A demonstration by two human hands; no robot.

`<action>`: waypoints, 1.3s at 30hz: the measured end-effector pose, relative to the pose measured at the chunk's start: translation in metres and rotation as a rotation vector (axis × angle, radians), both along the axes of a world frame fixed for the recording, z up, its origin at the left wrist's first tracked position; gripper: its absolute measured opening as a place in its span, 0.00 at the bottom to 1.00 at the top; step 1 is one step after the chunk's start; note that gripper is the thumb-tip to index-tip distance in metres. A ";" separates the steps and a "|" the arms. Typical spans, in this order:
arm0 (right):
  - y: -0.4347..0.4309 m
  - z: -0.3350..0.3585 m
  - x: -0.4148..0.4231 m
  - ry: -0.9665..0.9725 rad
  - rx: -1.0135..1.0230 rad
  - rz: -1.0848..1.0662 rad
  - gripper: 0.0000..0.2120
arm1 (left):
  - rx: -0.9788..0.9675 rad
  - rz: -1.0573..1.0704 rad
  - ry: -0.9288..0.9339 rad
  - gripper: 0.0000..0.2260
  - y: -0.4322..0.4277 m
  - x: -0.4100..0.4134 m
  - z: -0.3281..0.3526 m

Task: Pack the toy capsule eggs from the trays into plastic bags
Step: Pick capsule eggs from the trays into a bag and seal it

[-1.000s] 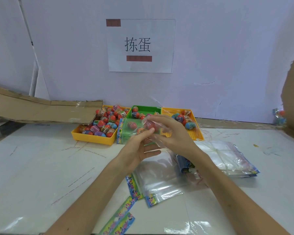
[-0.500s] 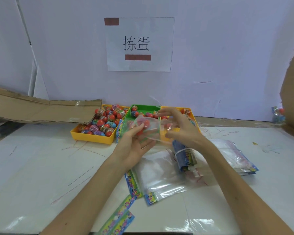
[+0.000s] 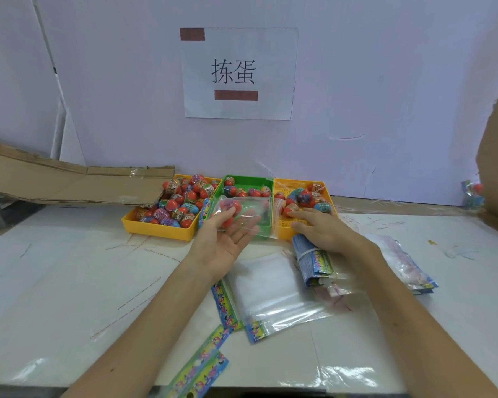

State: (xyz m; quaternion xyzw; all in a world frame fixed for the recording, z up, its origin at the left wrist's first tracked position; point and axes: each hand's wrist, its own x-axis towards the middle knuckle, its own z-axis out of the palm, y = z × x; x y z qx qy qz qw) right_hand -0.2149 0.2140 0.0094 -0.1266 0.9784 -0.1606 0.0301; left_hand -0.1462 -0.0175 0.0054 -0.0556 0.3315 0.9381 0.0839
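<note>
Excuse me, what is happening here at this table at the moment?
A person is packing toy eggs. The left hand holds a clear bag with a few eggs inside, in front of the green tray. The right hand is stretched out over the right yellow tray, fingertips at one egg there. The left yellow tray is nearly full, and empty bags lie on the table.

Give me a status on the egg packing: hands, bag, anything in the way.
Left hand holds plastic bag, eggs inside. Right hand open, fingertips at a loose egg in right tray. Nothing in the way.
</note>
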 end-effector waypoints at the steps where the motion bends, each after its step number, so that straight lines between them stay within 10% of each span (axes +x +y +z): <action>1: 0.001 -0.001 -0.001 -0.001 -0.008 -0.002 0.22 | -0.006 0.005 -0.001 0.06 0.000 0.000 0.000; 23: -0.007 0.001 -0.007 -0.008 0.021 0.019 0.23 | -0.026 0.019 0.018 0.08 -0.001 0.001 0.000; 39: -0.001 0.004 0.007 0.389 -0.628 -0.070 0.15 | -0.031 0.016 0.040 0.06 0.000 0.000 0.000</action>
